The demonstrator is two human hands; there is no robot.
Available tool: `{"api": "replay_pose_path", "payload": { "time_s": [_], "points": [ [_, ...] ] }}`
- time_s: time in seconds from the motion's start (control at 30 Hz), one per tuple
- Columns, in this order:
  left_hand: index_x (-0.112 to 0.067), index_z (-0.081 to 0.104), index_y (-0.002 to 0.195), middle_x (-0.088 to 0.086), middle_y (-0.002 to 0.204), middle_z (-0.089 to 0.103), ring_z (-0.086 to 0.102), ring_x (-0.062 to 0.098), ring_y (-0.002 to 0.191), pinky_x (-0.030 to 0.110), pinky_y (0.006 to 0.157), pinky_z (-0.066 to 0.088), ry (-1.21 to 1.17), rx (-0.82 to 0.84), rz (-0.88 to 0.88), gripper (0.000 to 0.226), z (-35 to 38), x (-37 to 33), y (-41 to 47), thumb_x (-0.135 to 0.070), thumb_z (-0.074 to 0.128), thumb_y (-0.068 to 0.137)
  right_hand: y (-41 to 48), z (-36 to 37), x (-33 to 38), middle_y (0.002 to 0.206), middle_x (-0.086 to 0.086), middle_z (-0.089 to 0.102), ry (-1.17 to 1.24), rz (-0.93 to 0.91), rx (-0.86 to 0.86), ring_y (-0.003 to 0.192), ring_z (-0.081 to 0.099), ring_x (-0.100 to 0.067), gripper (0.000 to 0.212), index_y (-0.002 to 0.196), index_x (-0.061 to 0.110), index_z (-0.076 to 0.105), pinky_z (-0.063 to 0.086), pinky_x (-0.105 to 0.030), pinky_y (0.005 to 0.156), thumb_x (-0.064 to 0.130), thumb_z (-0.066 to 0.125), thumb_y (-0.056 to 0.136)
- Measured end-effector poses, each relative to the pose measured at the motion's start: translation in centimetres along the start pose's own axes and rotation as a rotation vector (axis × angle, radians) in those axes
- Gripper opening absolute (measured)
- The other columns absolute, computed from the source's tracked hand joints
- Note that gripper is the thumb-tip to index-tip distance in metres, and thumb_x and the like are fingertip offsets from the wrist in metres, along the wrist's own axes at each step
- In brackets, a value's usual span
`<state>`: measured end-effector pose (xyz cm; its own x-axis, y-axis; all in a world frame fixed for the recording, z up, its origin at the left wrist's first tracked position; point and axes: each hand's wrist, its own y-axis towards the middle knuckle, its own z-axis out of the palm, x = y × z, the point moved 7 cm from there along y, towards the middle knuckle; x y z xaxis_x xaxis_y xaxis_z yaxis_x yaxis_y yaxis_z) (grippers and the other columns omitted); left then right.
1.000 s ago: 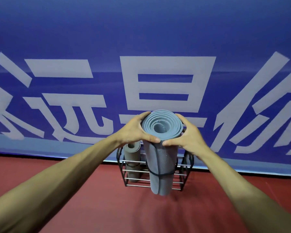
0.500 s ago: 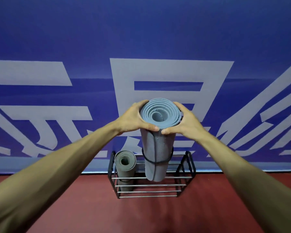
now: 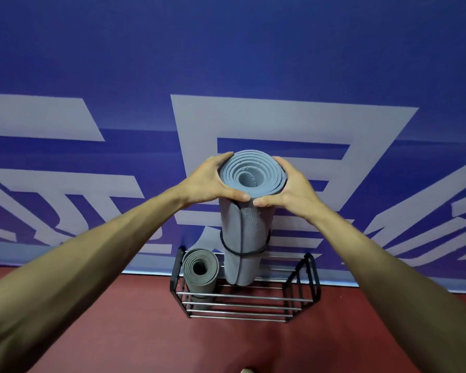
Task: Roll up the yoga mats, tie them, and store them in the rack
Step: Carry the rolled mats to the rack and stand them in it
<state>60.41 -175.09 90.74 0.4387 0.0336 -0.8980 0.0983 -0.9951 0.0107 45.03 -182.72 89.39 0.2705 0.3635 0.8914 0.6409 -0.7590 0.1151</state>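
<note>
Both hands, left hand [image 3: 209, 181] and right hand [image 3: 291, 188], clamp the upright blue-grey rolled mat [image 3: 246, 224] top, directly above the wire rack [image 3: 301, 294] at lower centre.

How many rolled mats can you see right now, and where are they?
2. One blue-grey rolled mat, tied with a black band, is held upright over the rack by the left hand and right hand. One darker grey mat stands in the rack's left end.
</note>
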Motion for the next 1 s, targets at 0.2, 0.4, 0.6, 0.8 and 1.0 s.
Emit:
{"api": "replay_pose_path", "payload": {
  "time_s": [0.2,0.4,0.6,0.8,1.0],
  "points": [
    [-0.023,0.047,0.123,-0.017,0.116,0.061,0.056,-0.013,0.105,0.006,0.086,0.044,0.025,0.021,-0.055,0.077,-0.2,1.4,1.3,-0.014,0.091,0.060,1.3,0.4,-0.9,0.117,0.015,0.064,-0.003,0.009,0.025,0.106,0.059,0.003,0.090,0.127,0.027,0.053,0.047,-0.016,0.086,0.019,0.096,0.048],
    [-0.025,0.042,0.129,-0.025,0.109,0.057,0.054,-0.024,0.094,-0.001,0.076,0.040,-0.006,0.006,-0.049,0.081,-0.5,2.0,1.5,-0.010,0.087,0.064,1.9,0.7,-1.3,0.112,0.018,0.064,0.009,-0.003,0.025,0.103,0.059,0.006,0.083,0.119,0.036,0.053,0.047,-0.013,0.084,0.020,0.095,0.049],
    [-0.016,0.050,0.131,-0.011,0.118,0.064,0.059,-0.005,0.107,0.008,0.086,0.045,0.026,0.047,-0.048,0.077,0.0,2.6,1.6,-0.013,0.088,0.064,1.7,1.0,-2.1,0.115,0.016,0.065,0.006,0.009,0.038,0.109,0.060,-0.002,0.089,0.126,0.031,0.054,0.049,-0.029,0.095,0.029,0.094,0.047],
    [-0.031,0.047,0.117,-0.020,0.111,0.060,0.057,-0.015,0.100,0.003,0.081,0.042,0.010,0.058,-0.076,0.073,1.6,5.8,1.3,-0.009,0.089,0.061,0.7,2.9,-5.0,0.117,0.014,0.063,0.000,0.069,0.066,0.110,0.059,-0.006,0.092,0.124,0.032,0.052,0.050,-0.038,0.096,0.031,0.094,0.042],
    [-0.021,0.045,0.134,-0.007,0.127,0.058,0.053,0.011,0.121,0.036,0.106,0.043,0.108,0.087,-0.120,0.104,4.2,11.5,0.8,-0.043,0.095,0.045,-0.2,6.4,-9.7,0.129,0.012,0.050,-0.103,0.153,0.154,0.120,0.046,-0.007,0.106,0.132,0.037,0.042,0.042,-0.036,0.103,0.029,0.095,0.042]
  ]
}}
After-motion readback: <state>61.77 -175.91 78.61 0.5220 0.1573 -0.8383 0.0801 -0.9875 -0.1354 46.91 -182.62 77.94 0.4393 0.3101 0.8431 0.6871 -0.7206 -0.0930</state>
